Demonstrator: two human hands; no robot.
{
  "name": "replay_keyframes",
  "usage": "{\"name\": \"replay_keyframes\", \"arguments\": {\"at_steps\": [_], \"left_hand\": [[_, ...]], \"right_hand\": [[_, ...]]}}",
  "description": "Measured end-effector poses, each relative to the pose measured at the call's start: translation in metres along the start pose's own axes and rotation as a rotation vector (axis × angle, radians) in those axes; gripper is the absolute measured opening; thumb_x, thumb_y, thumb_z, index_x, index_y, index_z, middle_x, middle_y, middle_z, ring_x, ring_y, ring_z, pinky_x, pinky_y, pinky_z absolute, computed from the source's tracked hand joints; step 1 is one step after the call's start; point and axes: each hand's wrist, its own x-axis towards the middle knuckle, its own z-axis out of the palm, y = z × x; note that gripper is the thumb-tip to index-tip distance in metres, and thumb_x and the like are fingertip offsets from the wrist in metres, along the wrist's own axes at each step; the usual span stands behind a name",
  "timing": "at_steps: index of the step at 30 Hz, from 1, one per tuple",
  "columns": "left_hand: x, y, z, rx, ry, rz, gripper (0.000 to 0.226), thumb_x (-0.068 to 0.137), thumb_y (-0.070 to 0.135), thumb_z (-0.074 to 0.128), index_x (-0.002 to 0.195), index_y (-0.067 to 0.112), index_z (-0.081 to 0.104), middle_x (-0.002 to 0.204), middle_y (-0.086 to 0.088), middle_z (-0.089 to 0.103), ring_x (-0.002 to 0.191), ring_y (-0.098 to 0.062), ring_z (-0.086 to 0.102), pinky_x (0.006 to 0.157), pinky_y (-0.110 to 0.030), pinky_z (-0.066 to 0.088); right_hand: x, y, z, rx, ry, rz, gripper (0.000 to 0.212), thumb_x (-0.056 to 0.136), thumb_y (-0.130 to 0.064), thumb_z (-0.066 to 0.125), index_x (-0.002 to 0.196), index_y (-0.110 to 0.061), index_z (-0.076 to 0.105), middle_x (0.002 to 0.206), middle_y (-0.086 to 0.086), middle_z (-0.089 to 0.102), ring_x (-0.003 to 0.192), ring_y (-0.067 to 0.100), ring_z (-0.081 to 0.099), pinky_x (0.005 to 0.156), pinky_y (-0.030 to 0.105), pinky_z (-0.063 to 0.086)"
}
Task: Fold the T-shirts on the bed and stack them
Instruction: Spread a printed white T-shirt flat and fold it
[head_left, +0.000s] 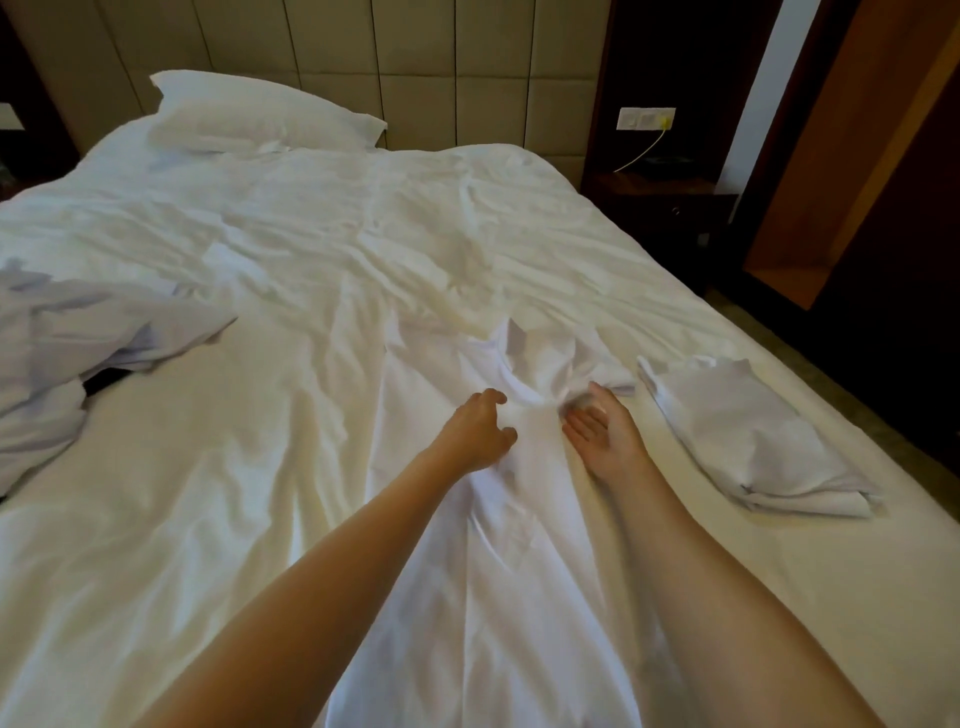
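A white T-shirt (519, 545) lies lengthwise on the bed in front of me, bunched at its far end. My left hand (480, 428) hovers over its upper part with fingers loosely curled, holding nothing. My right hand (602, 428) lies palm up beside it, fingers straight, fingertips at the crumpled sleeve. A folded white T-shirt (748, 441) rests to the right near the bed's edge. A heap of unfolded pale shirts (78, 353) sits at the left.
The white duvet (311, 249) is wrinkled across the bed, with a pillow (260, 111) at the padded headboard. A dark nightstand (660, 202) and a wooden wardrobe (857, 156) stand to the right. The mattress edge (857, 415) runs diagonally on the right.
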Motion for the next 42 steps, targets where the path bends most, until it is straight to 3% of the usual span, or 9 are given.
{"name": "replay_keyframes", "arguments": {"at_steps": [9,21,25,29,32,34,36,39,42], "left_hand": [[0.074,-0.012,0.025,-0.070,0.075,0.121,0.060,0.098,0.025,0.044,0.148,0.008,0.016,0.154,-0.011,0.023,0.140,-0.024,0.026,0.109,-0.028,0.021],[0.135,-0.012,0.039,0.186,-0.104,0.053,0.056,0.102,0.042,0.017,0.151,0.021,0.002,0.159,-0.006,-0.007,0.146,-0.028,0.000,0.116,-0.044,0.002],[0.143,-0.011,0.035,-0.028,-0.120,-0.017,0.050,0.102,0.040,0.014,0.151,0.028,0.007,0.159,-0.007,-0.002,0.146,-0.027,0.004,0.116,-0.045,0.003],[0.137,-0.010,0.008,-1.190,-0.012,-0.147,0.047,0.102,0.038,0.028,0.132,0.008,0.049,0.106,-0.017,0.060,0.093,-0.016,0.061,0.078,-0.022,0.047],[0.132,-0.035,-0.018,-1.519,0.012,-0.246,0.051,0.098,0.049,0.021,0.112,0.013,0.055,0.098,-0.014,0.064,0.082,-0.024,0.060,0.067,-0.031,0.041],[0.126,-0.057,-0.033,-1.513,0.012,-0.379,0.062,0.094,0.059,0.024,0.105,0.008,0.057,0.084,-0.017,0.063,0.074,-0.027,0.059,0.067,-0.034,0.043],[0.119,-0.073,-0.041,-1.408,-0.061,-0.462,0.072,0.090,0.065,0.033,0.116,0.001,0.056,0.098,-0.020,0.062,0.085,-0.031,0.058,0.072,-0.039,0.045],[0.116,-0.082,-0.044,-0.974,0.076,-0.471,0.036,0.090,0.016,0.058,0.121,-0.002,0.056,0.085,-0.015,0.060,0.070,-0.027,0.058,0.055,-0.031,0.048],[0.116,-0.086,-0.044,-0.753,0.146,-0.403,0.052,0.081,-0.008,0.055,0.130,0.008,0.049,0.104,-0.017,0.059,0.090,-0.033,0.059,0.071,-0.036,0.053]], "right_hand": [[0.072,-0.009,0.030,0.153,-0.123,-0.081,0.028,0.099,-0.030,0.039,0.105,-0.011,0.058,0.100,0.011,0.063,0.091,0.024,0.059,0.083,0.037,0.047],[0.079,-0.018,0.026,0.213,0.088,-0.260,0.054,0.098,-0.048,0.037,0.133,-0.008,0.045,0.124,0.012,0.057,0.110,0.027,0.056,0.096,0.039,0.044],[0.070,-0.020,0.050,-0.019,0.067,-0.416,0.037,0.098,-0.039,0.043,0.124,-0.013,0.050,0.114,0.008,0.061,0.100,0.023,0.057,0.088,0.034,0.046],[0.066,-0.010,0.076,-0.625,0.002,-0.627,0.033,0.096,-0.036,0.050,0.114,-0.009,0.059,0.096,0.006,0.058,0.083,0.015,0.057,0.065,0.019,0.045],[0.063,0.015,0.093,-1.044,-0.352,-0.563,0.049,0.088,-0.042,0.060,0.123,-0.009,0.056,0.119,0.012,0.061,0.104,0.021,0.060,0.095,0.030,0.048],[0.060,0.027,0.099,-1.589,-0.558,-0.411,0.094,0.078,-0.052,0.068,0.151,-0.021,0.017,0.156,0.011,0.020,0.144,0.026,0.019,0.118,0.043,0.017],[0.053,0.031,0.102,-1.779,-0.588,-0.322,0.106,0.079,-0.043,0.071,0.151,-0.028,-0.004,0.159,0.005,-0.007,0.147,0.021,-0.008,0.119,0.042,0.002],[0.047,0.026,0.111,-1.415,-0.535,-0.478,0.071,0.093,-0.027,0.058,0.151,-0.018,0.017,0.156,0.004,0.017,0.143,0.018,0.016,0.110,0.024,0.018],[0.066,0.024,0.117,-1.563,-0.353,-0.604,0.056,0.101,-0.028,0.036,0.151,-0.017,0.013,0.160,0.001,0.005,0.147,0.018,0.003,0.117,0.031,0.008]]}}
